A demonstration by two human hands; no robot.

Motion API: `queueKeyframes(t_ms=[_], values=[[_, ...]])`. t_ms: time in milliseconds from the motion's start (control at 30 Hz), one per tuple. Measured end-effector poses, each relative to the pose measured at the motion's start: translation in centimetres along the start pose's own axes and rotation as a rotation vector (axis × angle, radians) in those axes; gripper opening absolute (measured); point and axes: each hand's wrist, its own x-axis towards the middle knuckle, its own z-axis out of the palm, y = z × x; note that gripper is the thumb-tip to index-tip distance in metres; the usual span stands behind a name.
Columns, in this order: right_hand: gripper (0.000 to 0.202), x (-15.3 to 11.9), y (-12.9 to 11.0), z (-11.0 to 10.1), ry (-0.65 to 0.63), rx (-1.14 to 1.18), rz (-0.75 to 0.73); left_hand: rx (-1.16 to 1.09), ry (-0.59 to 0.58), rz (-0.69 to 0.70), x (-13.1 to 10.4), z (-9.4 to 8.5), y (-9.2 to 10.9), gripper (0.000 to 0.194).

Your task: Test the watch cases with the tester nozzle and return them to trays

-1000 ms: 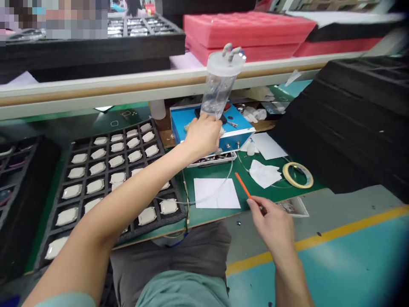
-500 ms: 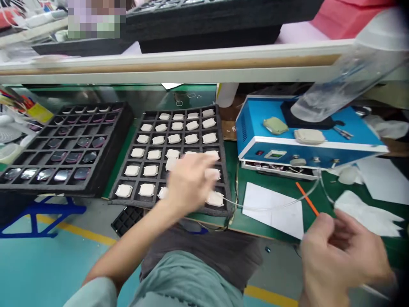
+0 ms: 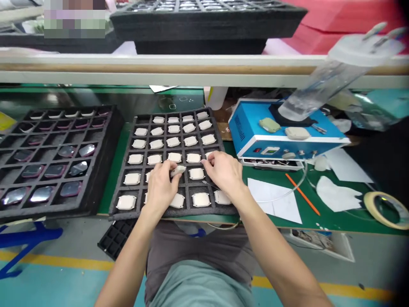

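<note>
A dark foam tray (image 3: 185, 215) with square compartments lies in front of me, most of them holding a white square part (image 3: 201, 199). My left hand (image 3: 161, 181) is over the tray's lower middle, pinching a whitish part (image 3: 178, 170) tilted between thumb and fingers. To its right, my right hand (image 3: 222, 170) hovers over the tray's right side with its fingers pressed together. A thin dark tip with a cable shows just below those fingers; what the fingertips grip is too small to tell.
At left stands another foam tray (image 3: 92, 187) with dark glossy parts. A blue control box (image 3: 252, 128) carrying a clear tube (image 3: 309, 94) is at right. Paper (image 3: 275, 200), an orange stick (image 3: 302, 194) and a tape roll (image 3: 370, 207) lie nearby. A shelf edge (image 3: 191, 76) crosses behind.
My right hand has moved left from beside the orange stick to the tray's right side. My left hand has shifted slightly left and now visibly holds a whitish part. The view has shifted.
</note>
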Motion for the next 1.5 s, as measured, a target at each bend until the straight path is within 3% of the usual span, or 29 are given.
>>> queueKeyframes(t_ms=[100,200,267,333,467,533,700,867,1067,1167,1267,1500], values=[[0.022,0.0,-0.2,0.5,-0.003,-0.003,0.073,-0.526,0.079,-0.165,-0.8,-0.1,0.9,0.021],[0.017,0.2,0.1,0.6,-0.014,0.117,0.116,-1.143,-0.030,-0.363,-1.7,0.2,1.7,0.035],[0.016,0.2,0.3,0.6,-0.009,0.279,0.123,-1.370,-0.095,-0.452,-2.2,0.5,1.8,0.038],[0.020,-0.5,0.1,0.5,0.008,0.493,0.115,-1.462,-0.087,-0.476,-2.5,0.9,1.8,0.040],[0.033,-3.5,-1.4,0.1,-0.031,1.003,0.068,-1.447,-0.075,-0.428,-2.9,1.3,1.5,0.039],[0.033,-4.8,-2.4,-0.2,-0.077,1.123,0.043,-1.405,-0.079,-0.413,-3.0,1.3,1.4,0.038],[0.034,-5.4,-3.2,-0.3,-0.133,1.159,0.043,-1.334,-0.093,-0.371,-3.3,1.4,1.3,0.034],[0.032,-5.3,-2.5,0.0,-0.101,1.135,0.032,-1.303,-0.124,-0.317,-3.4,1.6,1.2,0.030],[0.022,-6.0,-2.7,0.1,-0.005,1.047,0.000,-1.245,-0.079,-0.280,-3.6,2.0,1.3,0.028],[0.023,-6.1,-2.3,-0.3,-0.095,1.034,-0.030,-1.232,-0.080,-0.293,-3.6,1.9,1.4,0.030],[0.029,-5.8,-1.7,-0.5,-0.217,1.055,-0.032,-1.276,-0.151,-0.321,-3.5,1.8,1.5,0.034],[0.037,-5.4,-1.4,0.9,-0.376,1.192,0.001,-1.311,-0.178,-0.375,-3.4,2.0,1.5,0.035]])
